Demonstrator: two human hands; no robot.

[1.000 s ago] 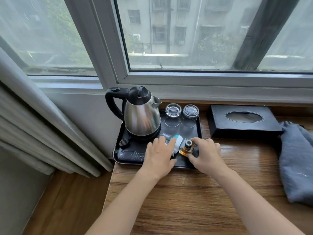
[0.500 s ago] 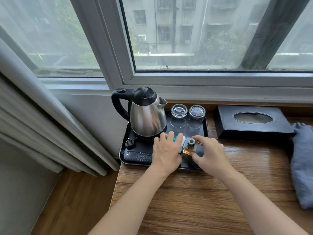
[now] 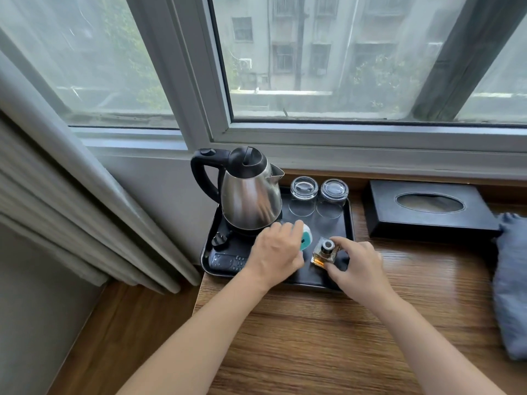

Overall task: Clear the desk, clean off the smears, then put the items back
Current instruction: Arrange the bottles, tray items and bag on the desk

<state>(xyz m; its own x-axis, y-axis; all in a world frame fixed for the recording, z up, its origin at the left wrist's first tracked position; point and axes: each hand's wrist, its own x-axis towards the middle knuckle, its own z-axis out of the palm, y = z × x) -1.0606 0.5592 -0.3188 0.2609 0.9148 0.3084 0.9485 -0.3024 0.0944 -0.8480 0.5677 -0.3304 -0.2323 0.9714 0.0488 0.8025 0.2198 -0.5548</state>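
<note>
A black tray [image 3: 349, 223] sits on the wooden desk [image 3: 328, 332] under the window. On it stand a steel kettle [image 3: 251, 201], two upturned glasses [image 3: 303, 195], a remote control [image 3: 228, 261] and a black plug [image 3: 219, 240]. My left hand [image 3: 276, 255] is closed over a white and teal bottle [image 3: 306, 240] lying on the tray. My right hand [image 3: 356, 266] pinches a small square amber perfume bottle [image 3: 323, 253] that stands upright on the tray's front part.
A black tissue box [image 3: 427, 209] stands right of the tray. A grey cloth [image 3: 510, 286] lies at the desk's right edge. Curtains [image 3: 71, 209] hang at the left, beside the desk's left edge.
The view has shifted, so everything sits further right. The perfume bottle now stands upright under my right fingers. My left hand stays on the white and teal bottle.
</note>
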